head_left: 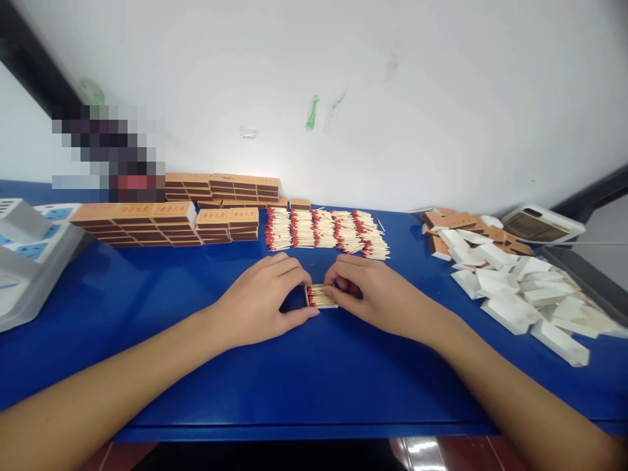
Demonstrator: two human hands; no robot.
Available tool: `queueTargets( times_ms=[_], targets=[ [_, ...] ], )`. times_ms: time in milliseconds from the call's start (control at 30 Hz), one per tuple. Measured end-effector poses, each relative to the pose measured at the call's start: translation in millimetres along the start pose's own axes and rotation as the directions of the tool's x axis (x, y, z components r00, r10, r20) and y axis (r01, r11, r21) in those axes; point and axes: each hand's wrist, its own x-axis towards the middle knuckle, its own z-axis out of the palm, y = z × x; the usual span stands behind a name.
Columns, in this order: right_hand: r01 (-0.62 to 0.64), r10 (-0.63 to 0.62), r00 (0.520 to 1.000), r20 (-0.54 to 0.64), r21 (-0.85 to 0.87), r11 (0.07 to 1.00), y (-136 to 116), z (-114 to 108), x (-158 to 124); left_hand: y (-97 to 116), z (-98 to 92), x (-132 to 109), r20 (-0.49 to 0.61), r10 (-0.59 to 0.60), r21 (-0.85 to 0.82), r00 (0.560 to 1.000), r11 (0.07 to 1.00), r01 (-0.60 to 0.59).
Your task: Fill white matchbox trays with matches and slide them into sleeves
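1. Steadying the tray (322, 307) at the frame's centre, the left hand (267, 294) grasps its left end between thumb and finger, seemingly against sliding.
2. The right hand (367, 288) curls over the tray's right end and its matches (318, 295); whether it pinches either, I cannot tell.
3. Match piles (324, 229) lie just above both hands, probably for easy reach.
4. Boxes (137, 222) stand stacked at upper left, near the power strip (59, 252).
5. At right, heaped white trays (510, 307) partly block the loose sleeves (458, 220); a phone (542, 222) lies behind.
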Motion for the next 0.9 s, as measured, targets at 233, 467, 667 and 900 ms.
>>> queueTargets(
  times_ms=[233,467,667,900],
  targets=[
    [-0.007,0.006,0.999,-0.047,-0.028,1.000,0.2,4.3,2.8,-0.7,0.5,0.0,0.005,-0.014,0.002,1.000,1.000,0.014],
    [0.008,-0.008,0.997,-0.076,-0.005,1.000,-0.2,4.1,2.9,0.3,-0.3,-0.5,0.009,-0.021,-0.009,1.000,1.000,0.021],
    [0.047,-0.045,0.997,-0.064,0.027,0.999,-3.3,4.6,1.9,1.0,-1.1,0.9,0.014,-0.017,-0.003,1.000,1.000,0.017],
    [0.050,-0.048,0.998,-0.039,0.041,0.998,-1.9,3.9,1.6,-0.1,0.2,0.3,0.001,-0.010,0.003,1.000,1.000,0.010]
  ],
)
